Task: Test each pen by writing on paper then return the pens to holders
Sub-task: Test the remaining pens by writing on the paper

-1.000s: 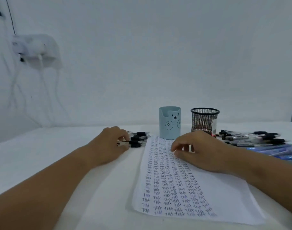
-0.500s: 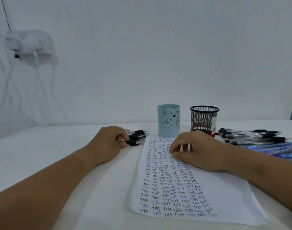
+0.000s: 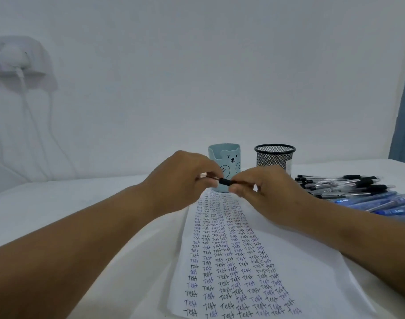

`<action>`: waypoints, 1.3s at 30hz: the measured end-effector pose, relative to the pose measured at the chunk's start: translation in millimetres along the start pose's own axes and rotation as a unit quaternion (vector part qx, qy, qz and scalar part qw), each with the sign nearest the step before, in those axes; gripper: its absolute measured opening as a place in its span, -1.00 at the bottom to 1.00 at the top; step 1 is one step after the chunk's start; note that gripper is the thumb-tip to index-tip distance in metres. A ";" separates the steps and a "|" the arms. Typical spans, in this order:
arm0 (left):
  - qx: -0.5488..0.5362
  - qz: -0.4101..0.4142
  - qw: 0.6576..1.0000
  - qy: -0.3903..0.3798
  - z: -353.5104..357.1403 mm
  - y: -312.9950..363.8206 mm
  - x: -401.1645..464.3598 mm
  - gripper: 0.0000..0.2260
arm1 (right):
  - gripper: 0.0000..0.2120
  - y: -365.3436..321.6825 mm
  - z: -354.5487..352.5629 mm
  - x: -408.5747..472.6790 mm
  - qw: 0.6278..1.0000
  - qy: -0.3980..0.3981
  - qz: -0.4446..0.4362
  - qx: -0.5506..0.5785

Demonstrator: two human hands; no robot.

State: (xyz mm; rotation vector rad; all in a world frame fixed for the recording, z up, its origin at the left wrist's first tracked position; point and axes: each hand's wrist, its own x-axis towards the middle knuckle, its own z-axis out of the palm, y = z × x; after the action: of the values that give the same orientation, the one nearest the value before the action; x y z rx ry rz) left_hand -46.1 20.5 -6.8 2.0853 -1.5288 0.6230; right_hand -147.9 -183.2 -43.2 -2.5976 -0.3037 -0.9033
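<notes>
Both hands hold one pen (image 3: 225,181) with a black grip, lifted above the far end of the paper (image 3: 295,254). My left hand (image 3: 181,178) pinches its barrel; my right hand (image 3: 263,189) pinches the black end. The sheet is covered with rows of the word "Test". Behind the hands stand a light blue bear-face holder (image 3: 231,157) and a black mesh holder (image 3: 275,156). The pile of pens to the left of the paper is hidden behind my left hand.
A heap of black pens (image 3: 339,184) and blue pens (image 3: 378,204) lies on the white table (image 3: 59,203) right of the mesh holder. A white device with cables (image 3: 15,58) hangs on the wall at the left. A blue curtain edge (image 3: 404,111) shows at far right.
My left hand lifted a pen from the pile at the left and brought it to the middle. My right hand rose off the paper and took hold of the pen's black end.
</notes>
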 end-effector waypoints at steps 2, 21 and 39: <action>-0.025 -0.042 0.999 -0.001 1.3 -1.2 10.0 -0.90 | -0.78 8.1 -2.4 0.9 0.999 0.019 0.026 0.005; -0.658 -0.278 0.699 0.023 10.6 -14.5 -11.5 -0.82 | -0.86 21.9 -0.1 -1.8 0.995 -0.030 0.022 -0.090; -0.123 -0.103 0.979 -0.124 32.3 -20.7 -29.3 -0.87 | -0.78 23.1 18.6 31.1 0.899 0.004 0.318 0.302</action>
State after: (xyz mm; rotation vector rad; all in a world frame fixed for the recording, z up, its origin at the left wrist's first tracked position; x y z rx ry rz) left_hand -31.8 27.7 -52.3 2.1495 -1.4081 0.0943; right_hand -106.3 -194.0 -43.4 -1.9087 0.2367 -0.4732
